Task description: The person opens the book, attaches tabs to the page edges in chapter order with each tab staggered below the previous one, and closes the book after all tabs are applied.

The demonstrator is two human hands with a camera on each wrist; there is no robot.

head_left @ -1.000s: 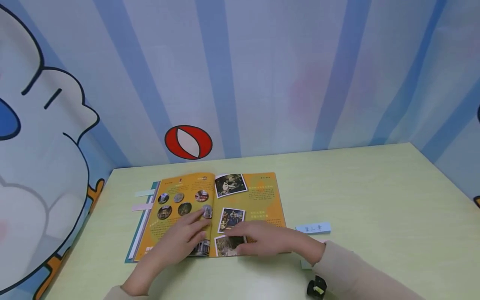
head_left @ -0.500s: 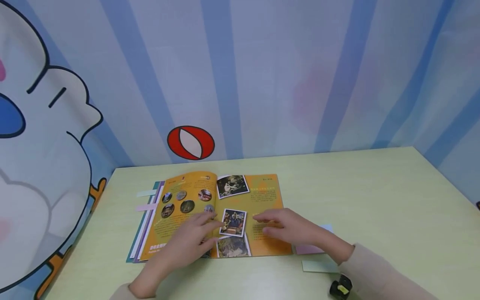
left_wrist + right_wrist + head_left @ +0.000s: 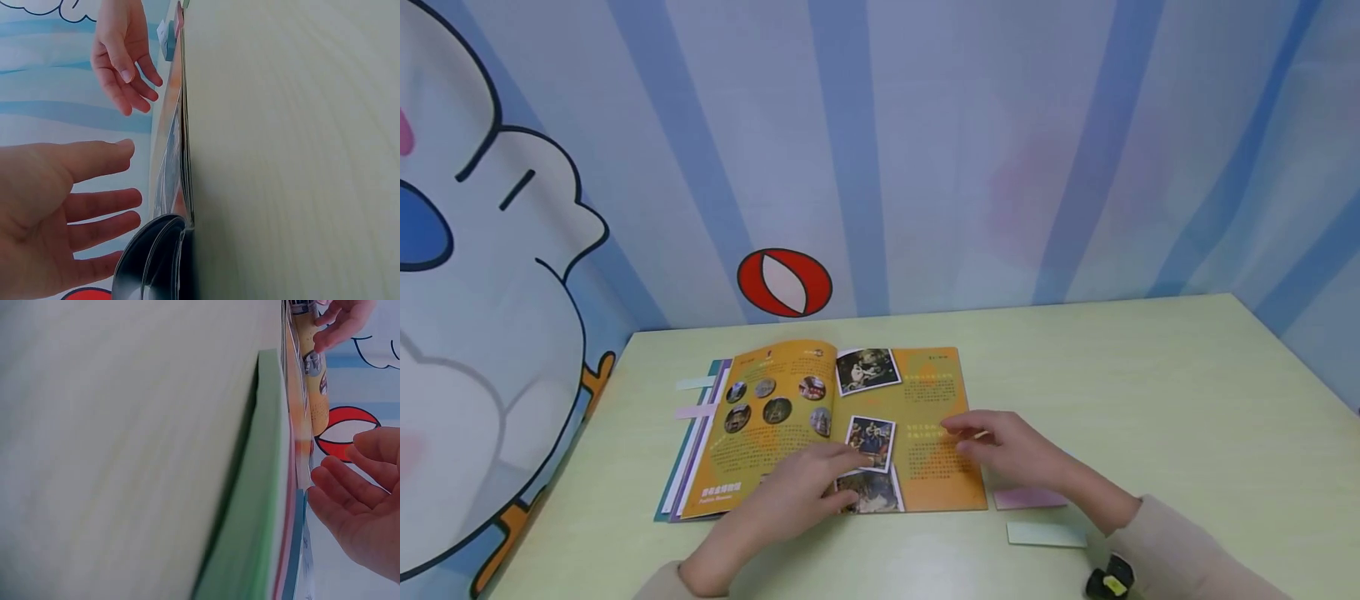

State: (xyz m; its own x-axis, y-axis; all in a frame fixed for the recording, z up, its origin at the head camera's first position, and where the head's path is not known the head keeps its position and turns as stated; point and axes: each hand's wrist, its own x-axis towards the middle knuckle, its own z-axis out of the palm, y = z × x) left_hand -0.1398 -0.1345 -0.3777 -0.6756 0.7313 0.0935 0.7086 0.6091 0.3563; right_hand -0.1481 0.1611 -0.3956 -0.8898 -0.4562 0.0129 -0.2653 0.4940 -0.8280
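An open book point(image 3: 936, 467) with orange pages lies on the table, its left pages bulging up at the spine. My left hand point(image 3: 808, 492) is over the lower spine, fingers extended across the printed photos on the right page. In the left wrist view, the fingers of the left hand point(image 3: 56, 212) stand apart and loosely straight beside the pages. Over the right edge of the book hangs my right hand point(image 3: 1011, 446), fingers relaxed, with nothing in its grasp. The right wrist view shows the same right hand point(image 3: 365, 494) with its fingers slightly bent.
Right of the book lie a pink sticky-note pad point(image 3: 1030, 498) and a pale green pad point(image 3: 1047, 534). A green tab point(image 3: 695, 382) and a pink tab point(image 3: 696, 412) stick out from the left pages. A small black object point(image 3: 1109, 579) is by the right sleeve. A striped backdrop point(image 3: 955, 167) rises behind the table.
My right hand has drawn back from the photos toward the book's right edge. My left hand has shifted right, from the left page across the spine. The left pages bulge more.
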